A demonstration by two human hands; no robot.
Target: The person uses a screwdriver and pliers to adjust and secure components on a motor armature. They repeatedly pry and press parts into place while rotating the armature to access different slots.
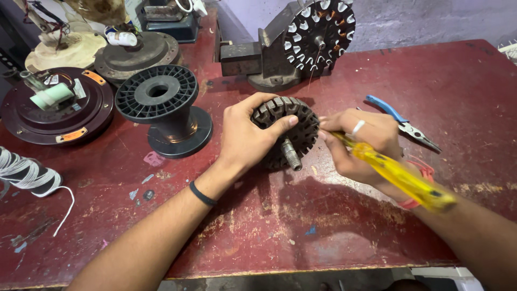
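The left hand (245, 137) grips the slotted stator core (288, 132) from its left. The right hand (358, 143), pinching a yellow screwdriver (398, 175), meets its right rim, the tip probably in a slot.

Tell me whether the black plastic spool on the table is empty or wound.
Empty. The black spool stands upright on one flange, and its bare core shows between the flanges, with no wire around it.

Both forearms come in from the bottom edge, angled toward each other. The left hand (245, 137) is cupped with the thumb stretched out to the right, black band on the wrist. The right hand (362, 144) is curled tight, fingertips pinched, white ring on one finger.
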